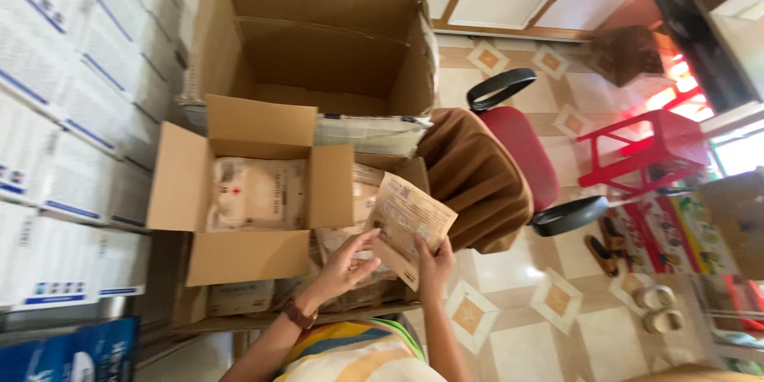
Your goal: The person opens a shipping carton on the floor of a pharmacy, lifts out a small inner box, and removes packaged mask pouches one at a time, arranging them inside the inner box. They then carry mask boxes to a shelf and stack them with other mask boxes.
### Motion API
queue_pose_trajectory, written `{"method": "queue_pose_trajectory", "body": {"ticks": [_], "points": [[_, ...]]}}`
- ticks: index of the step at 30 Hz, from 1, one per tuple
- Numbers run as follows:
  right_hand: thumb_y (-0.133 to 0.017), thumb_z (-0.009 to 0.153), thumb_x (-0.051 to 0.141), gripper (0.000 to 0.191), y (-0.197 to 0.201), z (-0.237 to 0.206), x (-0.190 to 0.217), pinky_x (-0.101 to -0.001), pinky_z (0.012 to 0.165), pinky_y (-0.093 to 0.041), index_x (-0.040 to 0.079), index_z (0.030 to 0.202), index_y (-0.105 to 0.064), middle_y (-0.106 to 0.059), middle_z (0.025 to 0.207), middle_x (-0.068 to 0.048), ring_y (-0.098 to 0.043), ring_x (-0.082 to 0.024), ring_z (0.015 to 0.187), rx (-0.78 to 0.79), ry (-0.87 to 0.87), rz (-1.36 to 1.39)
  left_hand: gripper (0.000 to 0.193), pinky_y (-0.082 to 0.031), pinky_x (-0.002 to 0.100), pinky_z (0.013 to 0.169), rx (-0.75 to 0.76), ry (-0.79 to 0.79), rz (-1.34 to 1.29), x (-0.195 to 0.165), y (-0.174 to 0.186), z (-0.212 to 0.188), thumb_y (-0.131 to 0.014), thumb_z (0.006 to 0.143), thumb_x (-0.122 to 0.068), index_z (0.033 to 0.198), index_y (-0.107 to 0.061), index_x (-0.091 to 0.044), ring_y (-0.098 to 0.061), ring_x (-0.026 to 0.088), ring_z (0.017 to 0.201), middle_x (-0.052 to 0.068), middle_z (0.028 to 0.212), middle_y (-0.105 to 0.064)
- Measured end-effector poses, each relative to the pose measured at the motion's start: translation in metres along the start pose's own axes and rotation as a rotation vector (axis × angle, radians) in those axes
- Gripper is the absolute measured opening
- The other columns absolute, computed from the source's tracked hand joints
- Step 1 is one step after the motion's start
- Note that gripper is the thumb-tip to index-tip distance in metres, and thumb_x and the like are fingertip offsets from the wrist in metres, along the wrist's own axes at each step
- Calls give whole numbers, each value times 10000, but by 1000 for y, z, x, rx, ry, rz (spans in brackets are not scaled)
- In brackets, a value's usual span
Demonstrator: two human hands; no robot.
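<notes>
Both hands are handling a flat tan packet beside an open box of the same goods.

The right hand (434, 265) is pinching the tan packet (407, 221) at its lower edge, fingers closed on it, holding it tilted just right of the small open carton (248, 191), where a similar pale packet (256, 193) is lying. The left hand (347, 264), fingers spread and loosely open, is touching the packet's near side or the pile under it; I cannot tell which. The step looks like sorting or checking; placing it would call for a level, two-handed set-down. The pile is partly hidden, and the large empty carton (318, 32) behind is cut off above.
</notes>
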State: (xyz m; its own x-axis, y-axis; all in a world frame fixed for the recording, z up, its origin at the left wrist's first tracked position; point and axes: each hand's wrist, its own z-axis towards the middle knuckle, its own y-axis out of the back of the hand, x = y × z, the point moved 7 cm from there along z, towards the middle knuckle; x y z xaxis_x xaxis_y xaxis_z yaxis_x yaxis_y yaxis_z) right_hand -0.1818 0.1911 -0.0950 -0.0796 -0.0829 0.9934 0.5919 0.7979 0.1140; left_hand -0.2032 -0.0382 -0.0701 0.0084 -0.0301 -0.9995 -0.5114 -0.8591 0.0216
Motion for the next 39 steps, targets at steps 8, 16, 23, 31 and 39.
{"method": "queue_pose_trajectory", "body": {"ticks": [8, 16, 23, 31, 39], "points": [[-783, 784, 48, 417, -11, -61, 115, -382, 856, -541, 36, 1187, -679, -645, 1113, -139, -631, -306, 1005, 82, 861, -292, 1093, -418, 396, 1125, 149, -49, -488, -15, -64, 9, -804, 837, -358, 1565, -1, -213, -387, 207, 1431, 61, 1563, -329], [-729, 758, 15, 553, -22, -67, 145, -453, 982, -520, 25, 1308, -673, -606, 1264, -179, -593, -370, 1123, 448, 915, -288, 546, -477, 343, 1054, -116, -13, -414, 6, -71, 9, -624, 1002, -374, 1385, -568, 12, -581, 199, 1271, 111, 1357, -634], [-695, 757, -14, 527, -23, -50, 146, -460, 1036, -502, 15, 1282, -657, -606, 1342, -191, -580, -381, 1194, 577, 900, -210, 466, -521, 294, 989, -400, 55, -408, 9, -49, 3, -545, 1015, -370, 1322, -621, -29, -635, 130, 1177, 37, 1274, -684], [-737, 829, 28, 582, -23, -14, 144, -491, 1129, -399, 15, 1390, -584, -510, 1492, -243, -495, -426, 1325, 342, 873, -317, 307, -557, 285, 792, -466, -10, -179, 14, -2, -2, -640, 1008, -233, 1209, -672, -2, -651, 101, 903, 5, 1017, -715], [-779, 816, 47, 811, -41, 21, 86, -303, 866, -537, 73, 1533, -399, -717, 1234, -143, -664, -176, 987, 652, 37, 29, 347, -530, 272, 754, -259, -36, -277, 3, 32, -5, -663, 1001, -144, 1316, -608, -10, -603, 103, 881, -3, 1005, -668]]}}
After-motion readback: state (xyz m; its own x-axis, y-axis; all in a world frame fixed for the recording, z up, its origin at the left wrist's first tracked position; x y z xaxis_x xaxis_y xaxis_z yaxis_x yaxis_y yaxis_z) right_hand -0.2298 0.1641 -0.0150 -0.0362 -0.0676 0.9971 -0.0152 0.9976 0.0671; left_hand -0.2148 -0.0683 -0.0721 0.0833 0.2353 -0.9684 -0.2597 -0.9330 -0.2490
